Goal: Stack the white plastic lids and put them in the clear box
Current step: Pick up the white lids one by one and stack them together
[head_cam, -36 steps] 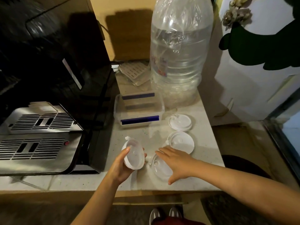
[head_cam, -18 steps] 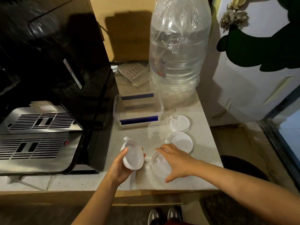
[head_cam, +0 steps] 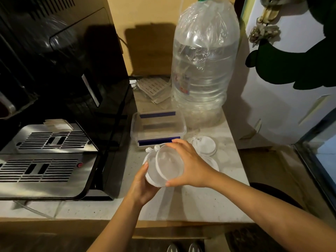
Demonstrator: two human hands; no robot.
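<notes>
My left hand (head_cam: 141,188) holds one white plastic lid (head_cam: 151,174) from below, raised above the counter. My right hand (head_cam: 190,166) grips a second white lid (head_cam: 170,164) by its rim and holds it against the first, overlapping it on the right. Another white lid (head_cam: 204,145) lies flat on the counter just right of the hands, and the edge of one more lid (head_cam: 215,165) shows behind my right wrist. The clear box (head_cam: 158,127), with blue strips on its long sides, stands open behind the hands.
A large clear water bottle (head_cam: 205,70) stands behind the box at the right. A black coffee machine (head_cam: 60,88) with a steel drip tray (head_cam: 45,160) fills the left. The stone counter (head_cam: 190,202) ends at its front edge near me; a white door (head_cam: 291,99) is at the right.
My right hand lifted the lid it covered on the counter and brought it left and up against the lid in my left hand. The left hand rose slightly.
</notes>
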